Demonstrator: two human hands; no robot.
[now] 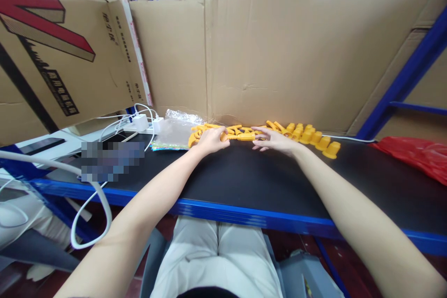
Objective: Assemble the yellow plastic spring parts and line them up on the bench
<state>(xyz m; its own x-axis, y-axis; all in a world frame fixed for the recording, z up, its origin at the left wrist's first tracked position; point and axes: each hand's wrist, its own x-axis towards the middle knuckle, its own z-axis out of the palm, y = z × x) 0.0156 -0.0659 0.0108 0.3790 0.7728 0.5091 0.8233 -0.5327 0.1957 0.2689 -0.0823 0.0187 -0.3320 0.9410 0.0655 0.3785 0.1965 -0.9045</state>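
Yellow piece (246,136) spans the gap between left grip (212,141) and right grip (275,142)

The left grip is curled, thumb and fingers drawn together around what looks like the near-left end of the yellow piece; the fingers hide part of the contact. The right grip is loosely spread, its fingertips pointing left at the piece's other end. Whether they touch it or stop just beside it, I cannot tell, and nothing is visibly clasped there.

The relation that matters is this: the piece's long axis runs left to right, roughly parallel to the front edge of the bench (261,181), so it lies to the right of the left grip and to the left of the right one. The left grip is the nearer, being on it.

Just behind, toward the bench's back edge, lie more yellow parts (234,129). Right of the right grip, yellow cups (331,150) stand in rows along that edge. Left of the left grip is a clear plastic wrap (178,129). A red bag (412,154) lies toward the bench's right end, and a cardboard panel (279,56) rises behind the back edge.
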